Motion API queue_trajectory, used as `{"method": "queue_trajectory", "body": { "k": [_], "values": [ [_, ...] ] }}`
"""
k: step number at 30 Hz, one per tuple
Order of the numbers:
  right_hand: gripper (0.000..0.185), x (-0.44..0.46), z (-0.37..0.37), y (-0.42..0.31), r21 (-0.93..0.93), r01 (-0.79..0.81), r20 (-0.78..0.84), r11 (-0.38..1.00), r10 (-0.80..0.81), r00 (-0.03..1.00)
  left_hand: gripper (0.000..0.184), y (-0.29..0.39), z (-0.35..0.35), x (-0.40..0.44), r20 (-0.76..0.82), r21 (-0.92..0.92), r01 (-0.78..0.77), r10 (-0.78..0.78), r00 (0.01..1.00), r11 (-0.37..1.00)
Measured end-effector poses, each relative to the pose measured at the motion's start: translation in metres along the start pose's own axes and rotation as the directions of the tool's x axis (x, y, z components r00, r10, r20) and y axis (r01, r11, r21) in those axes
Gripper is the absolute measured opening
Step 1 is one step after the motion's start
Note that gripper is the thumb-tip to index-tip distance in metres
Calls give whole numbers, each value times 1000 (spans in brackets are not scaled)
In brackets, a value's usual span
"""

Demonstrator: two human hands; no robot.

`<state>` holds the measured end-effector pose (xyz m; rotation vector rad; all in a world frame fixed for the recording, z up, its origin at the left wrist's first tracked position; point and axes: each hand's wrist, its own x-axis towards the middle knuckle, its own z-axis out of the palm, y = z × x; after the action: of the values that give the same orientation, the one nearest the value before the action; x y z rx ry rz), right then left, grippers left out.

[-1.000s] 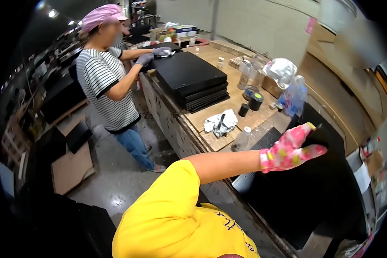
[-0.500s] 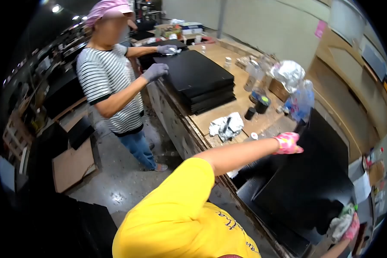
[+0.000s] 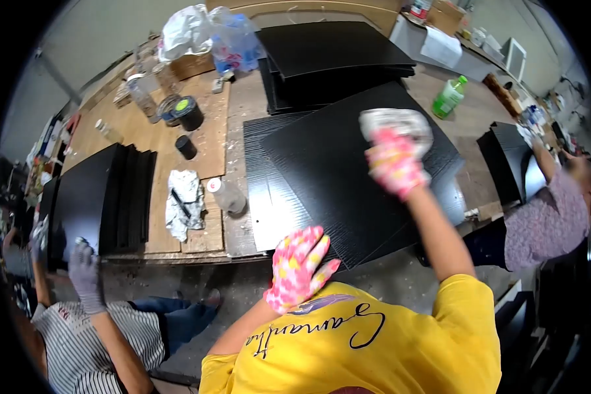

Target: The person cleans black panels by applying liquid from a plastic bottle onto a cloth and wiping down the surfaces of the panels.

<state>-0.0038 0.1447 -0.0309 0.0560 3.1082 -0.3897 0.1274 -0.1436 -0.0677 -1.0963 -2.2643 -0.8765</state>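
My right hand, in a pink and yellow patterned glove, presses a crumpled white cloth onto a flat black panel. Under that panel, turned at an angle, lie more black panels with a shiny surface. My left hand, gloved the same way, is at the near edge of the panels, close to my body. Its fingers are apart and hold nothing; whether it touches the edge is hard to tell.
Behind is a stack of black panels. A green bottle stands right; a clear bottle, stained cloth and dark jar are left. Co-workers' gloved hand and patterned sleeve are on either side.
The view has swung to the right. My left hand has come back from over the panels towards my body. My right hand has moved with the cloth from the right side onto the top panel.
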Motion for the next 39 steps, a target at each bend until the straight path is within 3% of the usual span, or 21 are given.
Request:
{"method": "queue_trajectory", "body": {
  "k": [2, 4, 6, 7, 9, 10, 11, 12, 13, 14, 15, 18, 19, 24, 26, 28, 29, 34, 36, 37, 39],
  "values": [
    [41, -32, 49, -75, -277, 540, -156, 795, -592, 791, 44, 11, -4, 5, 227, -242, 4, 52, 973, 970],
    [44, -60, 56, -116, 240, 570, 60, 786, -598, 799, 39, 12, 6, 4, 14, -137, -261, 265, 964, 956],
    [52, -11, 46, -107, 88, 799, -20, 596, -800, 599, 37, 14, 4, 14, 186, -7, -157, 156, 970, 988],
    [52, 14, 41, -87, -138, 733, -133, 666, -746, 652, 43, 13, 13, 5, 245, -50, -119, 128, 961, 992],
    [48, 88, 0, -25, 8, 130, 192, 991, -129, 973, 39, 15, 18, 1, 233, -86, -74, 93, 968, 994],
    [44, 100, -11, 24, -220, 105, -123, 970, -134, 983, 38, 15, 20, -1, 221, -103, -47, 69, 973, 994],
    [49, 113, -28, 55, -47, -188, -57, 981, 185, 981, 34, 14, 19, -1, 177, -95, -46, 62, 982, 994],
    [48, 146, 21, 122, -235, -326, -483, 916, 181, 857, 32, 14, 20, -1, 124, -70, -58, 67, 990, 996],
    [52, 141, 10, 85, -156, -417, -397, 895, 330, 856, 31, 13, 19, 2, 104, -59, -74, 79, 991, 996],
    [49, 150, 26, 58, -284, -199, -396, 938, 74, 915, 29, 12, 17, 4, 86, -47, -85, 89, 992, 995],
    [47, 142, 8, -8, -138, -1, 98, 990, 15, 995, 30, 12, 19, 2, 71, -46, -83, 87, 994, 995],
    [43, 63, 51, -147, 9, 531, -129, 847, -526, 841, 31, 14, 16, 2, 83, -47, -55, 59, 995, 997],
    [54, 49, 39, -164, -30, 663, 38, 748, -661, 749, 31, 15, 14, 3, 88, -52, -54, 59, 994, 997],
    [50, 102, 3, -32, -103, 301, 126, 948, -288, 949, 28, 22, 14, -2, 46, -32, 11, -10, 999, 999],
    [46, 136, 26, 81, -231, 91, -379, 969, -176, 908, 26, 26, 19, -5, 38, -33, 98, -97, 995, 995],
    [43, 137, 31, 47, -132, 23, -404, 991, -74, 912, 27, 30, 21, -6, 42, -13, 138, -137, 990, 990],
    [45, 119, 16, -15, -50, 116, -26, 992, -117, 993, 28, 34, 21, -4, 17, 15, 138, -138, 990, 990],
    [50, 14, 50, -144, -38, 819, 79, 572, -815, 573, 34, 44, 29, -8, -45, 120, 186, -181, 982, 975],
    [49, 16, 51, -100, 80, 767, -22, 637, -768, 640, 36, 45, 35, -15, -158, 132, 190, -168, 973, 973],
    [48, 8, 6, -87, 30, 604, 173, 796, -600, 781, 36, 45, 31, -12, -201, 162, 184, -150, 968, 970],
    [49, 40, 27, 14, -134, 454, -137, 881, -470, 872, 33, 44, 32, -14, -210, 109, 212, -186, 960, 971]
  ]
}}
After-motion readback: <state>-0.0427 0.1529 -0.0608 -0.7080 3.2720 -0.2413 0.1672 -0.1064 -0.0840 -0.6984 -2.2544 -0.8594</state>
